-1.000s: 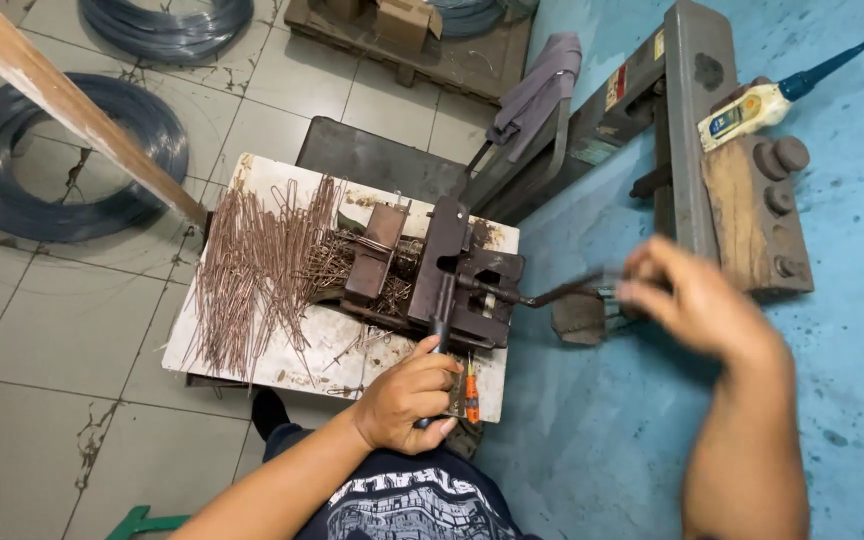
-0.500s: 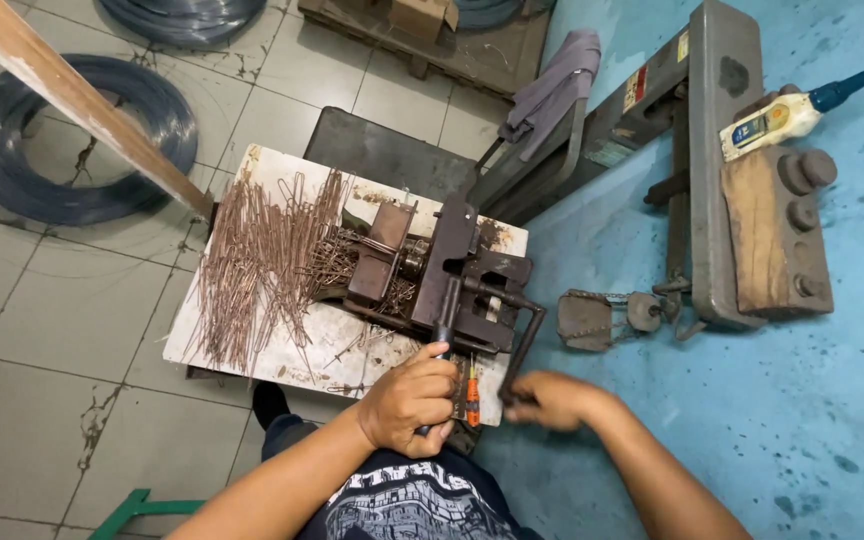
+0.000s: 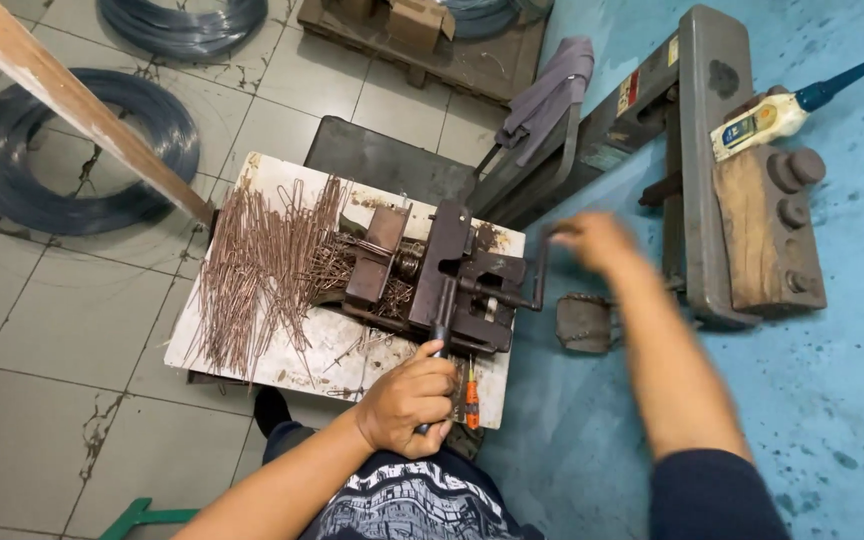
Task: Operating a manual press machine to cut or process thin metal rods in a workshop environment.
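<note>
A small dark metal bending machine (image 3: pixel 452 275) sits on a white board (image 3: pixel 252 350). My left hand (image 3: pixel 407 400) grips a thin rod (image 3: pixel 439 335) that feeds into the machine's near side. My right hand (image 3: pixel 592 242), blurred with motion, holds the machine's crank handle (image 3: pixel 540 262) on its right side. A pile of thin copper-coloured wire pieces (image 3: pixel 262 270) lies on the board to the left of the machine.
Dark wire coils (image 3: pixel 27 150) lie on the tiled floor at left, crossed by a slanted wooden beam (image 3: pixel 82 110). A heavy grey machine (image 3: pixel 702 160) stands at right on the blue floor. An orange-handled tool (image 3: pixel 471 395) lies by my left hand.
My right hand swung from the upper right down near my body, then back up to the right of the machine, turning the crank. My left hand stayed on the rod.
</note>
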